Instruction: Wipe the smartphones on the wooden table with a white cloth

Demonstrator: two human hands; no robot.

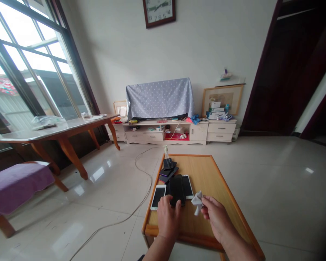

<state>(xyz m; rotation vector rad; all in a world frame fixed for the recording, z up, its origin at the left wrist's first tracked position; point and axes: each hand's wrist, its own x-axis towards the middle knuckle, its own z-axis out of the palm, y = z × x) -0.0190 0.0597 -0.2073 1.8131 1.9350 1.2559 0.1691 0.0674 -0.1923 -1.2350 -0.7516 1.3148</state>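
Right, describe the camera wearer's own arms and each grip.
The left grip and right grip are ungloved human hands. The forearms are bare as far as they show, with no sleeve in view. No watch, bracelet or ring is visible.

A home living room – wall clock point(159, 13), low drawered cabinet point(199, 132), framed picture point(228, 95), spotted cloth point(160, 98).
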